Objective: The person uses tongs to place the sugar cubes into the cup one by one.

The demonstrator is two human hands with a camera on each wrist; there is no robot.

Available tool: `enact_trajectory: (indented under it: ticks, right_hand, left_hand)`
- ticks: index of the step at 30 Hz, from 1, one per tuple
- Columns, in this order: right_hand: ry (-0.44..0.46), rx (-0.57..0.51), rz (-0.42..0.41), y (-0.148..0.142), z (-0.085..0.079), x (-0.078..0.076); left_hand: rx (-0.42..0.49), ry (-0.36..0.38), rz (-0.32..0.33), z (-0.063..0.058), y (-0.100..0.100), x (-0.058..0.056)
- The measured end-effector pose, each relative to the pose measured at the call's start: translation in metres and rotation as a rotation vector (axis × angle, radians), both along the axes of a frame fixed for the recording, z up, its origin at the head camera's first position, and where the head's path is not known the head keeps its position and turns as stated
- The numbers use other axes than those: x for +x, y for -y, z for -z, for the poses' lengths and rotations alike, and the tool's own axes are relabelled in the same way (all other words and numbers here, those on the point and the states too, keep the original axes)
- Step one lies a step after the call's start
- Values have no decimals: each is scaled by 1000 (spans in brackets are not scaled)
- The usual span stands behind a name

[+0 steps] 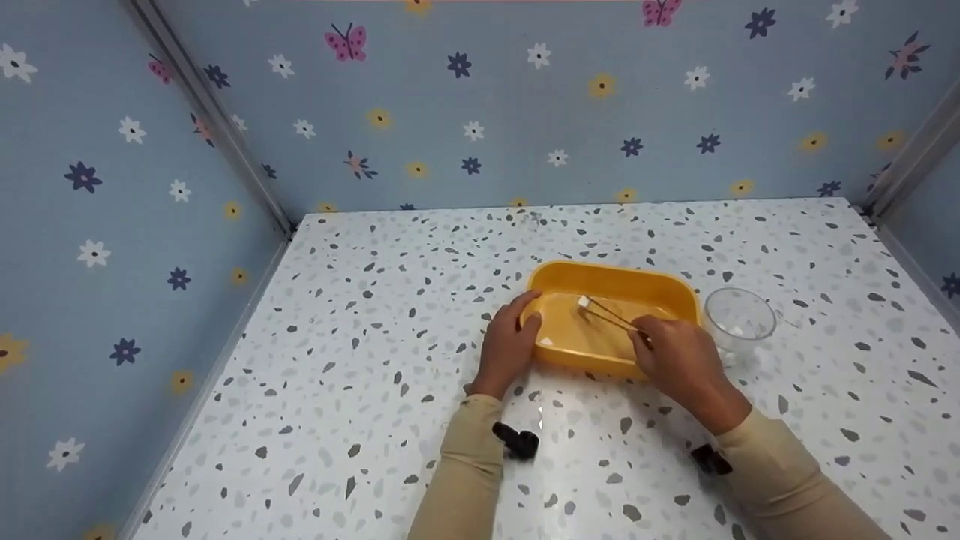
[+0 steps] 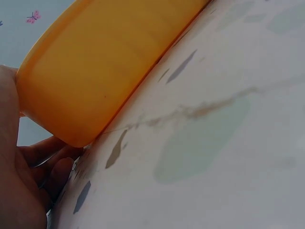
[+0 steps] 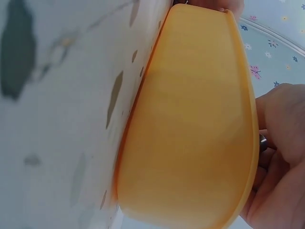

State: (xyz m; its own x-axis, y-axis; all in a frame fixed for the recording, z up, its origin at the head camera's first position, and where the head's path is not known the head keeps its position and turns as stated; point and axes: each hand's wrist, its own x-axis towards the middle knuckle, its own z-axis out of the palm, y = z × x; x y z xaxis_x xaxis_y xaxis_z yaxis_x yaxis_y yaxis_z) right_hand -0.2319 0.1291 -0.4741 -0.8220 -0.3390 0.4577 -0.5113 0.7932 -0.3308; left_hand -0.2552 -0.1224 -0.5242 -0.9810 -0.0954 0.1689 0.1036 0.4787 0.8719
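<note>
A yellow plastic tub (image 1: 600, 363) sits on the table. My left hand (image 1: 508, 349) grips its left end, thumb over the rim and fingers along the outside wall; the left wrist view shows those fingers low by the tub's corner. Over the tub's right side, my right hand (image 1: 681, 365) holds metal tweezers (image 1: 611, 315), whose tips reach inside. A small white cube (image 1: 583, 301) is at the tweezer tips. Another small white piece (image 1: 546, 341) lies in the tub's near left corner. In the right wrist view, the tub's wall (image 3: 186, 114) hides most of the tweezers.
Just right of the tub stands a clear glass bowl (image 1: 740, 315) with something small and white in it. The speckled white table (image 1: 360, 360) meets a flowered blue wall (image 1: 510, 97) at the back, with more such panels on both sides.
</note>
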Motion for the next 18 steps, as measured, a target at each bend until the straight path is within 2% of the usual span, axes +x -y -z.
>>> enact_trajectory:
  ticks: [7,18]
  right_hand:
    - [-43,-2,-13,-2,-2,3]
    - [-73,-22,-14,2,-15,12]
  left_hand:
    - [6,2,-4,0,0,1]
    - [-5,13,-5,0,0,0]
